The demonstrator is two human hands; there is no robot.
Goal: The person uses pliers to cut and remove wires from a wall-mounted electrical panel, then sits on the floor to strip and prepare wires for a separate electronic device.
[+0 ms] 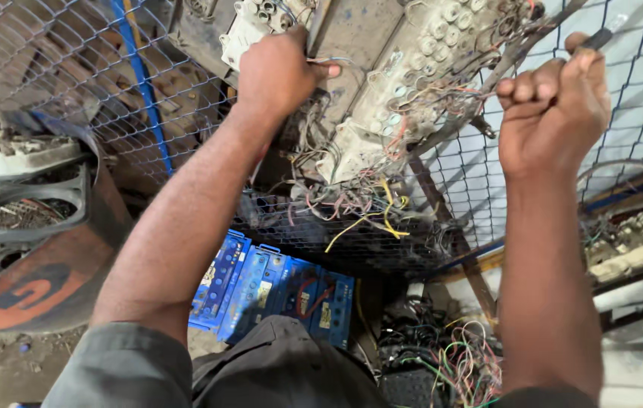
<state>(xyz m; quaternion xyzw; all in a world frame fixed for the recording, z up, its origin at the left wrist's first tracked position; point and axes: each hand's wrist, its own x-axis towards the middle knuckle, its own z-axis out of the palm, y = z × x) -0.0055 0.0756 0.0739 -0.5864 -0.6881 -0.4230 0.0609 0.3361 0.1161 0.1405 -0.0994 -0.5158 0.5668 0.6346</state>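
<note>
The left hand (280, 72) gripped the dirty connector block (412, 83) high against the wire mesh (72, 68), while the right hand (552, 113) was fisted around a dark-handled tool (522, 49) — best levered gently, sparing the tangled wires (359, 204) below.

One camera only, worn on the person's head, looks forward and down along both outstretched arms. It sits close to the wire mesh fence (95, 91) and the dirty wired panel (404, 98) at the top, with the floor clutter lower in frame.
</note>
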